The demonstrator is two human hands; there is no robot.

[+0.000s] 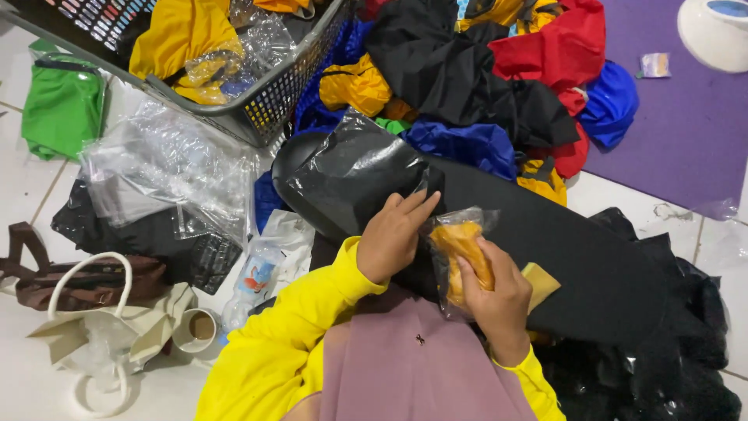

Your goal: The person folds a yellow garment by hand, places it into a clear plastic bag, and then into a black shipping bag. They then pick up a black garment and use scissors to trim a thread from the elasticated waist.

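Beyond both hands, heaped coloured garments (499,86) on the floor; up to the left, a grey basket (273,101). Under the hands, a long black board (576,257) wrapped in a black plastic bag (351,171). Left hand (393,238) pinched on that bag's edge. Right hand (491,300) closed around 1 clear packet with an orange folded item (460,245).

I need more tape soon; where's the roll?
The tape roll lies low on the left of the head view, on the floor beside the cream tote bag.
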